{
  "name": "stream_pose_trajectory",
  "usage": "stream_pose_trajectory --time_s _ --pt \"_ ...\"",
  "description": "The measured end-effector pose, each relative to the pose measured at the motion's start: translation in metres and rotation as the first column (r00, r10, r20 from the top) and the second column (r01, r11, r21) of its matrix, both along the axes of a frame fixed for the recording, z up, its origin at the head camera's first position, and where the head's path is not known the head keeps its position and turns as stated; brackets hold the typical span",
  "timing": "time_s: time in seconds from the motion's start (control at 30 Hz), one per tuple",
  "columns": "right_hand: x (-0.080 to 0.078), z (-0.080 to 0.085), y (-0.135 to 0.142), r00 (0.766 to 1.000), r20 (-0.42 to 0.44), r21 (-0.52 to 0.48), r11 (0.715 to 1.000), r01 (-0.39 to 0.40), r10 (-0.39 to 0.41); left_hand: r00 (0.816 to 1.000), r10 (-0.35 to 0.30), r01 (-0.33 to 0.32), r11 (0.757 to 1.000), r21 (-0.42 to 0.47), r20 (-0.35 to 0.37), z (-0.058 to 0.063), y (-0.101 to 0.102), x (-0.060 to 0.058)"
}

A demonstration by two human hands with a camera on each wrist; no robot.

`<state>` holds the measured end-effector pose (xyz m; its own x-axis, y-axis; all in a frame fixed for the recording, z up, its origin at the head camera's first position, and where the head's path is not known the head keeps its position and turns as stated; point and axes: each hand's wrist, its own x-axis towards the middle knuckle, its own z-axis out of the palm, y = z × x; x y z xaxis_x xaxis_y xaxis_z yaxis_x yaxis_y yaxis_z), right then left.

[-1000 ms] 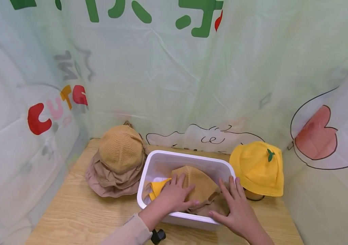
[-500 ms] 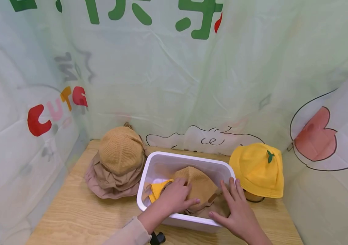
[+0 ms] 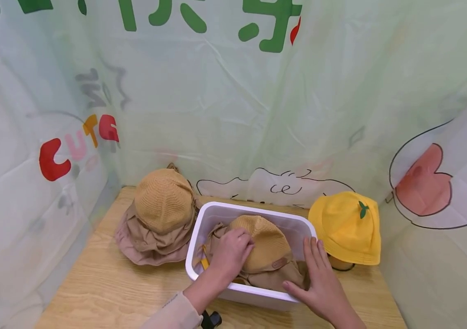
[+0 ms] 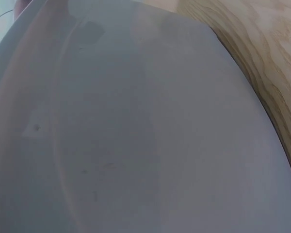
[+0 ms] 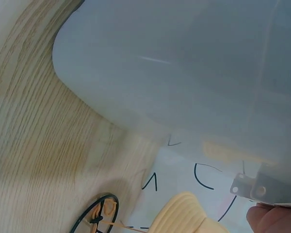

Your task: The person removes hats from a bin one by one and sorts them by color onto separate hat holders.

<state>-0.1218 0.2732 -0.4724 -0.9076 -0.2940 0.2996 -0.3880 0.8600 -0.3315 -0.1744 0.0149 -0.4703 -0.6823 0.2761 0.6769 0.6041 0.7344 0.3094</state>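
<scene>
In the head view, a tan knit sun hat (image 3: 264, 242) with a brown brim and a small label lies inside a white plastic bin (image 3: 258, 208). My left hand (image 3: 229, 256) reaches into the bin, its curled fingers gripping the hat's fabric on the left side. My right hand (image 3: 325, 288) rests at the bin's right end, fingers straight over the rim. A sliver of yellow cloth (image 3: 205, 258) shows below the hat at the left. Both wrist views mostly see the bin's outer wall (image 4: 150, 121), and a few fingertips (image 5: 274, 219) appear in the right one.
A similar tan hat with a brown brim (image 3: 163, 201) sits left of the bin. On the right is a yellow hat (image 3: 346, 228) with a green sprout. A small black object (image 3: 211, 320) lies at the wooden table's (image 3: 93, 283) front. Printed curtains (image 3: 233, 114) enclose the table.
My left hand's fingers have curled from spread to gripping. The hat in the bin has shifted up and left, its brown brim now covering most of the yellow cloth. My right hand barely moved.
</scene>
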Motion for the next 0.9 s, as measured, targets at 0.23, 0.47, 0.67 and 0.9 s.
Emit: stream_pose_trajectory --time_s 0.23,0.47,0.67,0.9 --pt "0.0 0.0 0.001 1.0 0.005 0.002 1.0 0.001 -0.001 0.983 0.014 -0.047 0.984 0.174 0.183 0.003 -0.001 -0.002" --pt "-0.001 0.0 0.001 1.0 0.028 0.005 1.0 0.009 -0.009 0.931 -0.158 0.014 0.917 0.399 0.33 0.008 -0.007 -0.003" --pt "-0.003 -0.001 0.001 1.0 0.006 0.006 1.0 -0.011 0.011 0.945 -0.143 0.005 0.905 0.426 0.294 0.016 -0.018 -0.002" --pt "-0.002 -0.001 0.002 1.0 -0.011 -0.002 1.0 -0.019 0.019 0.965 -0.126 0.022 0.914 0.406 0.231 0.028 -0.026 0.005"
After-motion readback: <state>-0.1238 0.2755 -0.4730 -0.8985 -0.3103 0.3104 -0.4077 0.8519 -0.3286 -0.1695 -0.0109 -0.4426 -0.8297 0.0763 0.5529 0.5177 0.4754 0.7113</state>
